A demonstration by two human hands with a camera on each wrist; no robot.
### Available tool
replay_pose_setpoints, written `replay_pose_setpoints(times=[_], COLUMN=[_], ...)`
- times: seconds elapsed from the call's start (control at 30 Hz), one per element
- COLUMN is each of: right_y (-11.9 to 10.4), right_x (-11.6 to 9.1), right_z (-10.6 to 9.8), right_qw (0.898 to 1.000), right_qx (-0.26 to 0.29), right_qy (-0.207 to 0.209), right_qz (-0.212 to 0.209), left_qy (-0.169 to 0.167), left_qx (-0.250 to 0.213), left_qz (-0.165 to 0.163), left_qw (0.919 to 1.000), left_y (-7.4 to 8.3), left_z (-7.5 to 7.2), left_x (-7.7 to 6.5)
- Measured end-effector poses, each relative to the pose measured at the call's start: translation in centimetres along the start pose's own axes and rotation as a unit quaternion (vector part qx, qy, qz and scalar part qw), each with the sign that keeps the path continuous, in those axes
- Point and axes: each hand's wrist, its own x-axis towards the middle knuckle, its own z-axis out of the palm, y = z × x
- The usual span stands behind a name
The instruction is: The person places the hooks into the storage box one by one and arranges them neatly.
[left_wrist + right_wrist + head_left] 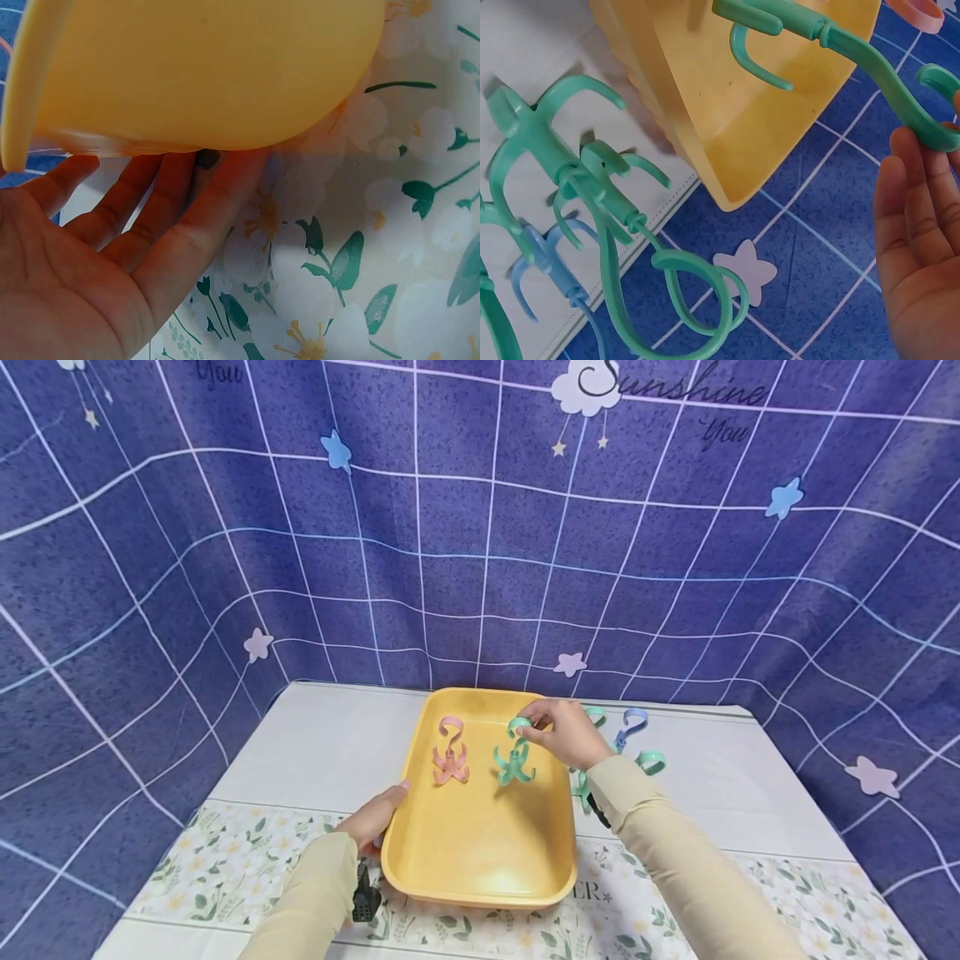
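Observation:
A yellow tray (480, 835) stands at the middle of the table. At its left side my left hand (375, 818) grips it, the thumb at the rim and the fingers (191, 232) reaching under the wall in the left wrist view. Over the tray, my right hand (573, 735) pinches the curved top of a green multi-prong hanging hook (513, 768), its prongs pointing down. To the left of that hook is a pink hook (451, 767) of the same shape, in the tray.
Right of the tray lie several green hooks (651, 762) and a blue hook (635, 718), partly hidden by my right hand and sleeve. The right wrist view shows green hooks (544, 146) overlapping there. A blue patterned cloth (450, 577) rises behind the table.

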Motion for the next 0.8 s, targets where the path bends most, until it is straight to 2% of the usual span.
replay_pose_setpoints(times=[0.27,0.53,0.8], right_y=[0.3,0.6,0.5], right_x=[0.2,0.9,1.6], right_z=[1.0,2.3,3.0], right_qw=[1.000,1.000,1.000], right_qx=[-0.011,0.014,0.000], right_qy=[-0.006,-0.007,-0.012], right_qz=[0.002,0.004,0.004], left_qy=[-0.004,-0.005,-0.006], left_qx=[0.005,0.001,0.004], left_qz=[0.002,0.003,0.002], left_qw=[1.0000,1.0000,1.0000], left_y=[0.2,0.2,0.2], left_z=[0.2,0.1,0.0], left_x=[-0.1,-0.2,-0.2])
